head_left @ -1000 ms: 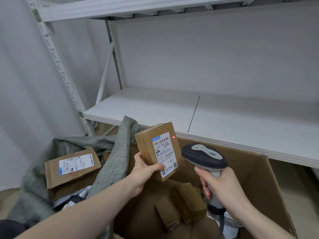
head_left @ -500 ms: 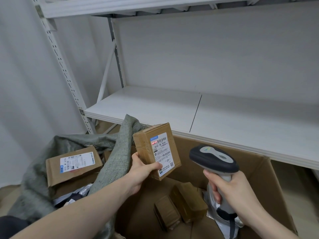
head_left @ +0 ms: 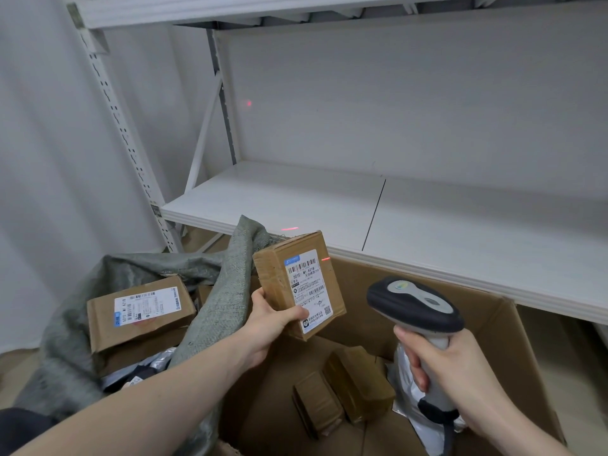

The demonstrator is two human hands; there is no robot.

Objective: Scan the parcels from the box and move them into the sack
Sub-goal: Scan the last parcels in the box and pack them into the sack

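– Brown cardboard parcel w/ white shipping label (head_left: 297,284) is up in the left hand (head_left: 269,319), thumb across the label's lower edge, fingers curled behind; it's held over the big open cardboard box (head_left: 513,340), just right of the grey woven sack (head_left: 227,291).
– And the right hand (head_left: 450,366)?
– Clenched round the grip of the grey-and-black handheld scanner (head_left: 414,311); red beam (head_left: 325,259) sits at the label's right edge, beside the barcode, not across it.
– So tilt the scanner a touch left, or turn the label face toward it; keep the thumb off the codes.
– Agreed, prob. a small wrist move.
– Room after that?
– Sack mouth gapes to the left, w/ a larger labelled carton (head_left: 141,314) already inside; the raised fold of sack cloth stands between parcel and opening, so lift over it; white shelf edge (head_left: 427,258) is close behind.
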